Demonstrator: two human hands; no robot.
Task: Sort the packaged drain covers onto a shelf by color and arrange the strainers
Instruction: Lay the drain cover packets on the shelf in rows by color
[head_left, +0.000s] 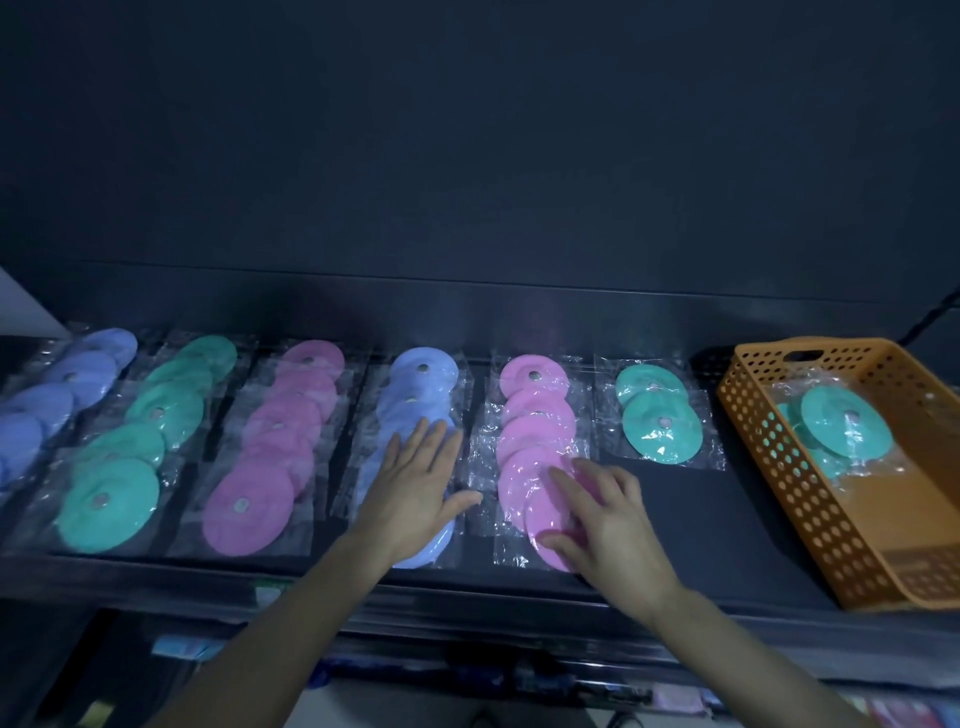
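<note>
Black shelf (675, 519) carries packaged drain covers in overlapping rows by colour, each cover in clear wrap. Left to right: far-left blue row (62, 395), green row (130, 467), pink row (275, 447), second blue row (421, 384), second pink row (537, 415), green pair (660, 415). Left hand (415, 488) flat, fingers straight, resting on second blue row near front; grasps nothing. Right hand (602, 525) released, fingers spread, touching front cover of second pink row. Orange basket (769, 441) at right end of shelf holds further green covers (847, 421).
</note>
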